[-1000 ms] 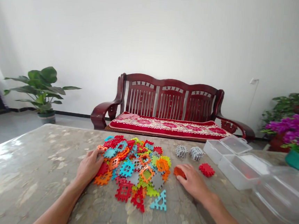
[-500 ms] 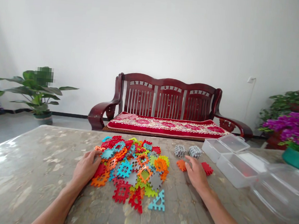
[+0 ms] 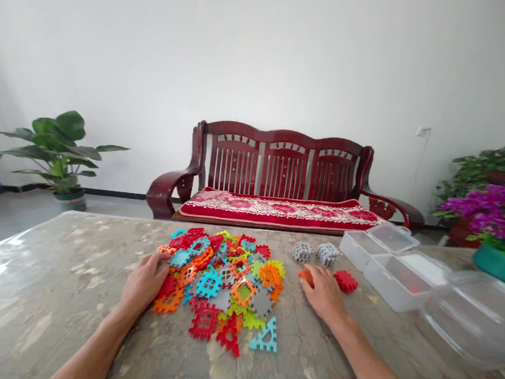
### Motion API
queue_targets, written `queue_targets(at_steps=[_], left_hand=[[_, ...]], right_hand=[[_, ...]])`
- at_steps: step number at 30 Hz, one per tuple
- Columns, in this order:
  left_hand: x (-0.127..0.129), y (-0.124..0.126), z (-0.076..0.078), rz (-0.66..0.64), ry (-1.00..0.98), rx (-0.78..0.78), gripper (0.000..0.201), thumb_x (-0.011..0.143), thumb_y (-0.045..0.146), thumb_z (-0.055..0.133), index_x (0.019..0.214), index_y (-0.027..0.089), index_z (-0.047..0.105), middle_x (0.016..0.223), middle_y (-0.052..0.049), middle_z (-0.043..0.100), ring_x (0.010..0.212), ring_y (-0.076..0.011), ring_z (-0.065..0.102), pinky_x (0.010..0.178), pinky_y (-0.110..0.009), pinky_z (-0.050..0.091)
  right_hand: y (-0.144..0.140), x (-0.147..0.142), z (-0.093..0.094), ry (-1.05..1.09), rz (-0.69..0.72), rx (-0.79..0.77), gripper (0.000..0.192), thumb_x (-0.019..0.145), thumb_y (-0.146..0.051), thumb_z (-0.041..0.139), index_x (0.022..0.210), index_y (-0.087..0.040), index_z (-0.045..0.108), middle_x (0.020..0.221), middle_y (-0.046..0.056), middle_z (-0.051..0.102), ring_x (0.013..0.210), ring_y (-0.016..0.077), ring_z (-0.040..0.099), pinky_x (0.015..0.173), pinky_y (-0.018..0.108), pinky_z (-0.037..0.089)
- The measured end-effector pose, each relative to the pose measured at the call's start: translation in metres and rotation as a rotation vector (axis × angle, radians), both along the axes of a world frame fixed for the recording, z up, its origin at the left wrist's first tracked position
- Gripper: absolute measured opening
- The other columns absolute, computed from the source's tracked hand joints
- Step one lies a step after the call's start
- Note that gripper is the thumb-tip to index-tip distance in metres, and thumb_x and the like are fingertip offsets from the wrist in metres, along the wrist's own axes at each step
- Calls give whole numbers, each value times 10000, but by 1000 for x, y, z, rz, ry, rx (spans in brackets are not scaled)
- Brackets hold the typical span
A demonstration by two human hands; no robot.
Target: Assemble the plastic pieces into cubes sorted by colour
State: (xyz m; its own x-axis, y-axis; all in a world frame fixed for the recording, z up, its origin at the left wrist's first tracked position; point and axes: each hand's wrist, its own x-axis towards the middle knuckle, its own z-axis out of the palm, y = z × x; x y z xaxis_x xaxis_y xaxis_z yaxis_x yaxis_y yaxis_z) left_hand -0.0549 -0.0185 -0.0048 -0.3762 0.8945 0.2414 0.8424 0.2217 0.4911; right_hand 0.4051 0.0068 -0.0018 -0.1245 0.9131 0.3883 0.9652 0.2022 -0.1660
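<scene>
A heap of flat plastic interlocking tiles [image 3: 220,297] with notched edges lies in the middle of the table, in red, orange, blue, green and grey. My left hand [image 3: 145,279] rests at the heap's left edge, fingers stretched out and thumb apart, touching the outer tiles. To the right of the heap, my right hand [image 3: 324,291] has its thumb and fingers around an orange tile stack [image 3: 307,275], which it partly hides. Just right of that hand sits a red tile stack [image 3: 346,281]. Behind it stand two grey tile stacks [image 3: 302,251], side by side.
Clear plastic boxes [image 3: 397,285] with open lids stand at the table's right, beside a transparent lid or tub [image 3: 465,326]. Purple flowers [image 3: 494,207] in a green planter [image 3: 499,269] are at the far right. A wooden bench [image 3: 282,157] stands behind the table [image 3: 62,291].
My right hand has moved slightly left and down onto the orange stack, its fingers closing around it. My left hand stays at the heap's edge. The view has shifted slightly.
</scene>
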Motion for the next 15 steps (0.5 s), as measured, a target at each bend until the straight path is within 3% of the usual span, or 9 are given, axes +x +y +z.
queue_targets(at_steps=[5, 9, 15], left_hand=[[-1, 1, -1, 9, -14, -7, 398, 892, 379, 388, 1142, 208, 646, 1276, -132, 603, 1136, -274, 615, 995, -404, 464], [-2, 1, -3, 1, -8, -5, 401, 897, 391, 383, 1143, 214, 645, 1274, -127, 602, 1159, -277, 602, 1006, -408, 454], [-2, 0, -1, -6, -20, -30, 409, 899, 396, 374, 1166, 221, 629, 1284, -126, 587, 1162, -281, 596, 1015, -416, 442]], right_hand=[[-7, 3, 9, -9, -17, 97, 340, 902, -312, 513, 1190, -184, 640, 1214, 93, 674, 1096, 271, 578, 958, 399, 415], [-11, 22, 20, -2, -165, 208, 430, 833, -271, 550, 1253, -190, 592, 1310, 107, 615, 1176, 293, 532, 989, 427, 396], [-12, 62, 23, -18, -418, 12, 652, 786, -345, 575, 1397, -153, 458, 1339, 179, 578, 1144, 359, 560, 923, 467, 435]])
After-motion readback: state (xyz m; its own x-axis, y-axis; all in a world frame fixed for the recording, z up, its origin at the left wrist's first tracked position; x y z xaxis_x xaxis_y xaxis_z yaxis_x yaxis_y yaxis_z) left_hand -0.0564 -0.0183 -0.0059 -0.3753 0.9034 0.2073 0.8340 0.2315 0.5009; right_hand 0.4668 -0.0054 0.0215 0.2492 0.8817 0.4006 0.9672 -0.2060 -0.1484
